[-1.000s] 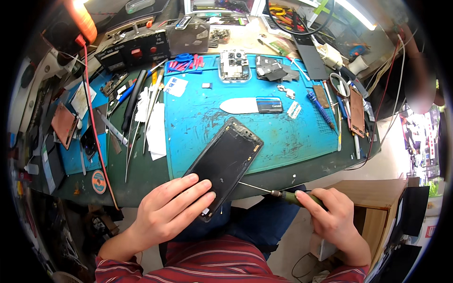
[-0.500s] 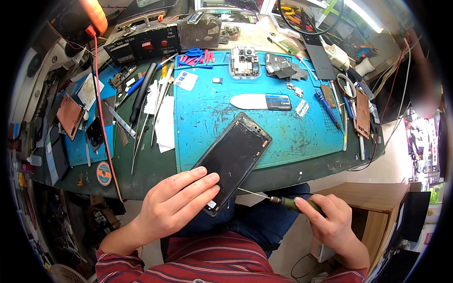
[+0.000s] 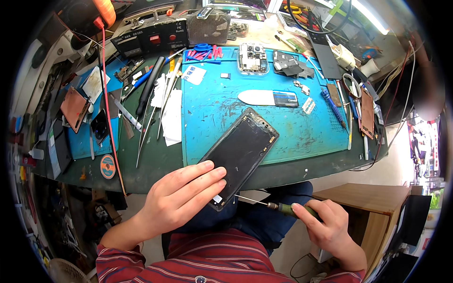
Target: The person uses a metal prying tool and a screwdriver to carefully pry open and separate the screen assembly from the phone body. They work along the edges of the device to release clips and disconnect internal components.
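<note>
Your left hand (image 3: 185,195) grips a black phone frame (image 3: 243,153), slanted over the near edge of the blue mat (image 3: 205,120). Your right hand (image 3: 326,225) holds a green-handled tool (image 3: 286,208), its tip at the frame's right edge.

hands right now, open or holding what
Left hand: closed, holding the black phone.
Right hand: closed, holding the green-handled tool, its thin tip by the phone's edge.

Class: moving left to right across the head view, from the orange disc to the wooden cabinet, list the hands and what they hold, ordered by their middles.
Orange disc → left hand → phone → green-handled tool → right hand → wooden cabinet.
</note>
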### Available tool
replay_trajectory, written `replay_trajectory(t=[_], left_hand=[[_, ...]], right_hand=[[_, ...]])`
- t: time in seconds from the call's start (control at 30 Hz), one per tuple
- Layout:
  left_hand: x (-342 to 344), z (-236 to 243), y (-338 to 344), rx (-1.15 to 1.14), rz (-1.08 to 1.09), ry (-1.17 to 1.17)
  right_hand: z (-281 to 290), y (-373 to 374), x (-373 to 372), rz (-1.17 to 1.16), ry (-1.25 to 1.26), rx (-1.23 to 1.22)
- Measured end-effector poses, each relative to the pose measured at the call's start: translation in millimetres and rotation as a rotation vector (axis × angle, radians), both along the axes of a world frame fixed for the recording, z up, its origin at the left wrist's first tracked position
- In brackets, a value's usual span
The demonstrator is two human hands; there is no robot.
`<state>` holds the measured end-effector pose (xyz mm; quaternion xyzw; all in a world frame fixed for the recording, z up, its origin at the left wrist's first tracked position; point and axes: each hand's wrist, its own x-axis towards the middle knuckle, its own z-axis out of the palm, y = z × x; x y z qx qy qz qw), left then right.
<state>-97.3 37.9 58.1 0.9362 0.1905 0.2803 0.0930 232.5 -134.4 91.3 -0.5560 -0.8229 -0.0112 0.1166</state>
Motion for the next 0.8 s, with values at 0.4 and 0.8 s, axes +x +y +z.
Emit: replay_trajectory(t=[0.4,0.8], left_hand=[[-0.3,-0.9,-0.6,0.001,-0.003,-0.011],[-1.1,-1.7,-0.6,-0.012,-0.003,-0.015]], right_hand=[[-4.2,-7.8,-9.1,0.051,0.033,-0.024],[-14.7,-10.9,-18.0,0.069,0.147,-0.048]])
